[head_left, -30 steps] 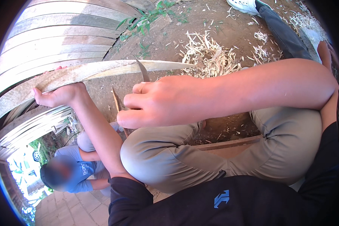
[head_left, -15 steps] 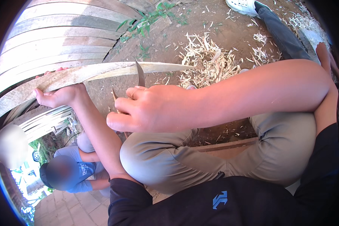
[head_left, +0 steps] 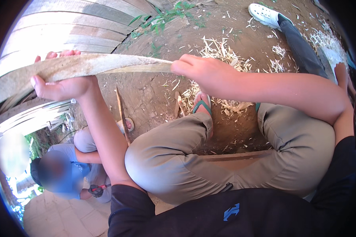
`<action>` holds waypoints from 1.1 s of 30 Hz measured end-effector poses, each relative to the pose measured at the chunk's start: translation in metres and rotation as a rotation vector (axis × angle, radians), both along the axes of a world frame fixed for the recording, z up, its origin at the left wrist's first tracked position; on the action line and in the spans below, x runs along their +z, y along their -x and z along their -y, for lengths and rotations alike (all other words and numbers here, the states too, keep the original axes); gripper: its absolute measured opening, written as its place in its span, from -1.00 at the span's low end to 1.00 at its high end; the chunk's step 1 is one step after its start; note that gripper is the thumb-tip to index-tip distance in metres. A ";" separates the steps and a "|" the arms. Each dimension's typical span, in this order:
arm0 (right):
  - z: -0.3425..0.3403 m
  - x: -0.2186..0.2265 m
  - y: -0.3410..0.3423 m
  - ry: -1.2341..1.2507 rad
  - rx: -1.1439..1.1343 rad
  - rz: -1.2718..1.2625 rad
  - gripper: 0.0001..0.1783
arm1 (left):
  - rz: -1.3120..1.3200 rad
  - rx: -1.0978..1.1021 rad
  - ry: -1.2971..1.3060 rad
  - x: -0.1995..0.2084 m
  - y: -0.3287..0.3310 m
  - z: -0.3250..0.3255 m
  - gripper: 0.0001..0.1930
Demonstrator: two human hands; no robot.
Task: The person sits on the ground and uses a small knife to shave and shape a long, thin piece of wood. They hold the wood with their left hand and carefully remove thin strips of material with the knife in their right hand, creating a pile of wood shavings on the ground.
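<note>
A long, pale wooden strip [head_left: 118,63] runs from the left rim to the middle, narrowing toward its right end. My left hand [head_left: 65,85] grips its wide part from below, thumb on the near side and fingertips showing over the far edge. Closed at the strip's narrow end is my right hand [head_left: 203,73]. The curved knife seen in it half a second ago is hidden now, and the fingers cover that end of the strip. A thin pointed wooden stick [head_left: 121,112] leans by my left knee.
Wood shavings [head_left: 221,51] lie on the dirt beyond my right hand. Slatted boards [head_left: 95,27] rise at the upper left. A person in blue [head_left: 69,177] crouches at lower left, holding something red. Another person's dark trouser leg [head_left: 300,43] and white shoe [head_left: 265,15] reach in at upper right.
My right hand has moved right and away from me along the strip to its narrow end. The knife blade has gone out of sight. My left hand keeps its hold.
</note>
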State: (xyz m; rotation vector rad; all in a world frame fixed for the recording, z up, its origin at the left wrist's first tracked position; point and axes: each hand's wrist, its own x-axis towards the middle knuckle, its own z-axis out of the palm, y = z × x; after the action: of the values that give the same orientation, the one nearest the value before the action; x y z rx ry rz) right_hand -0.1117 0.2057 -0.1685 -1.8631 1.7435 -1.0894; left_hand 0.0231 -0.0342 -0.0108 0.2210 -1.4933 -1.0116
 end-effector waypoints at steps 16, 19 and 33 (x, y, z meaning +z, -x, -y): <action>0.017 0.056 0.102 -0.081 -0.300 0.172 -0.79 | 0.055 -0.121 0.006 -0.006 0.002 -0.006 -0.43; 0.010 0.056 0.119 -0.040 -0.287 0.393 -0.76 | -0.057 -0.245 0.055 -0.012 0.018 -0.021 -0.47; -0.017 0.104 0.112 0.224 0.215 0.241 -0.74 | -0.181 -0.117 -0.152 -0.006 0.031 -0.022 -0.45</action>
State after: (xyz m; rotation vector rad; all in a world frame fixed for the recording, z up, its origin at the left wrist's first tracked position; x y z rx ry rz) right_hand -0.2242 0.2226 -0.0640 -1.9006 1.3016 -1.4011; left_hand -0.0074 -0.0127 -0.0170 0.1470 -1.2780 -1.2082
